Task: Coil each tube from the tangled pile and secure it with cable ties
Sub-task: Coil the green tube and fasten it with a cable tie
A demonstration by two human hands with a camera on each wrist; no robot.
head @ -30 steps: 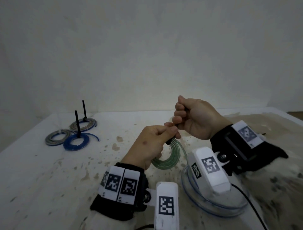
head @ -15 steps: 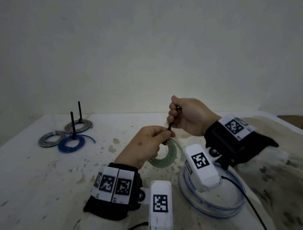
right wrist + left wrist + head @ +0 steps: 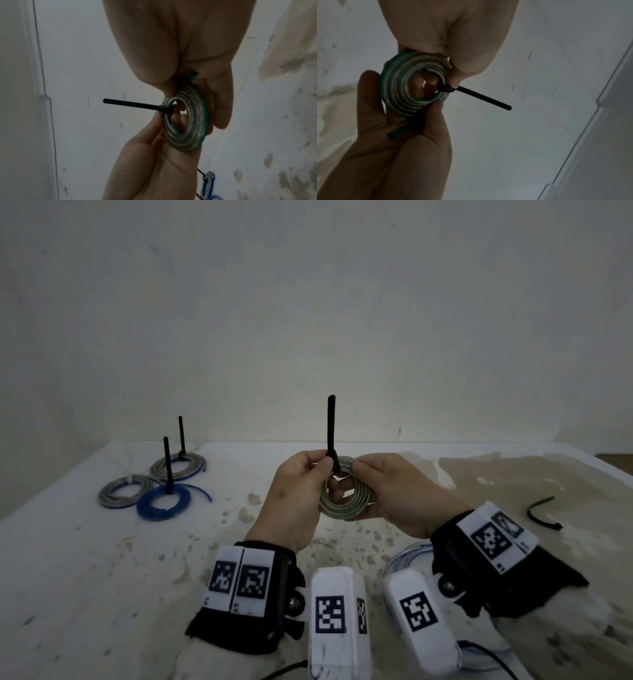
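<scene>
- Both hands now hold the small greenish, translucent coiled tube [image 3: 346, 494] up above the white, stained table [image 3: 102, 559]; the left hand [image 3: 298, 498] has finger and thumb curled onto the coil's upper left edge, by the tie's head.
- Right hand [image 3: 394, 494] cups the coil from the other side, fingers curled behind it and thumb on its rim; half a second ago this hand was pulling the tie's tail upward, and it has since let that tail go.
- Black cable tie [image 3: 331, 433] is cinched around the coil, its free tail standing straight up.
- From the left wrist view a short tube end seems to poke out below the coil, though the picture is dim.
- Judging by this, the coil is secured and ready to join the three finished coils [image 3: 161, 491] at the table's far left.
- A spare black cable tie [image 3: 543, 513] lies at the right, and a clear, blue-tinted tube loop [image 3: 397, 563] waits beneath the right wrist.
</scene>
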